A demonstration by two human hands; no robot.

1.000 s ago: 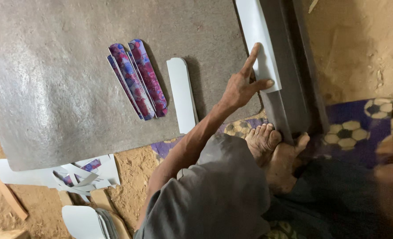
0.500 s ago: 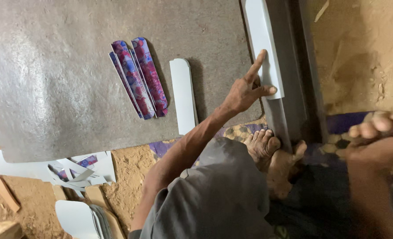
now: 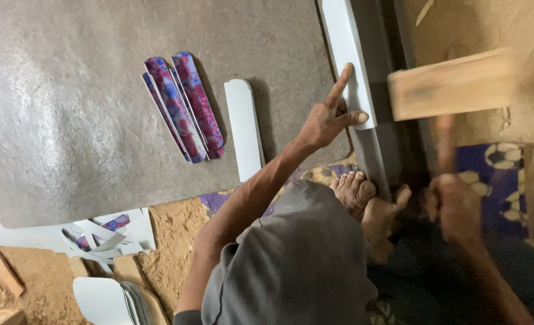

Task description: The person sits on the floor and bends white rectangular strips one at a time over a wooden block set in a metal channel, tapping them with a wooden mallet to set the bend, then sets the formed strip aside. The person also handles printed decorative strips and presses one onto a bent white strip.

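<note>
Head view: left hand (image 3: pixel 327 120) pinning white strip (image 3: pixel 350 54).

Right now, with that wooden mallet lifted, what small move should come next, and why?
Probably a short blow down onto the white strip. The left hand pins that strip on the grey metal bar, index finger stretched along it, while the right hand holds the wooden mallet raised just beside it. The fingers lie close, so strike clear of them.

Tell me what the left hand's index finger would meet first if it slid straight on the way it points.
The left hand would likely just run up the long white strip it already presses, toward the top edge; nothing else shows in that line.
</note>
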